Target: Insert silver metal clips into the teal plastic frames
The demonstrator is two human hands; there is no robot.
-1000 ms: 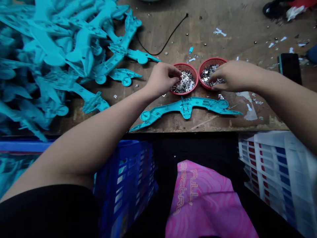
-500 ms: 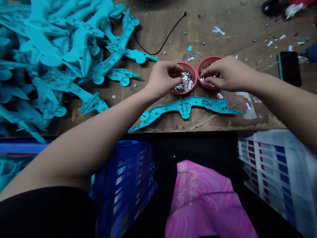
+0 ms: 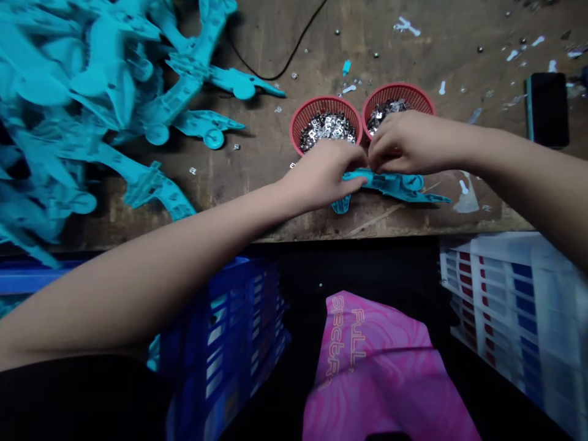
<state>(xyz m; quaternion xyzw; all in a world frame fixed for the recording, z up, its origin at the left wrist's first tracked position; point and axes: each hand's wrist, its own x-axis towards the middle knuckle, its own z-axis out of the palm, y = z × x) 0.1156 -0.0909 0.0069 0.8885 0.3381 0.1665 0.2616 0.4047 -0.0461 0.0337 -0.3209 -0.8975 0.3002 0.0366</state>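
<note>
A turquoise plastic part (image 3: 404, 188), long and curved with a round disc near its end, lies along the table's front edge. My left hand (image 3: 328, 168) is over its middle and hides its left half. Thumb and fingers of that hand are closed together at the part's upper edge; what they hold is hidden. My right hand (image 3: 408, 141) is just above the part, fingertips pinched close to the left ones, their contents too small to make out. Behind the hands, a left red basket (image 3: 296, 116) and a right red basket (image 3: 425, 98) contain small shiny metal pieces.
Many similar turquoise parts (image 3: 92, 79) are heaped on the left. A phone (image 3: 549, 110) lies at the right, with scattered metal and white bits around. Below the table edge are a blue crate (image 3: 243, 318) and a white crate (image 3: 528, 306). A black cable (image 3: 289, 64) lies behind.
Both hands have come out of the red baskets and moved toward me, meeting over the turquoise part. The view has shifted slightly.
</note>
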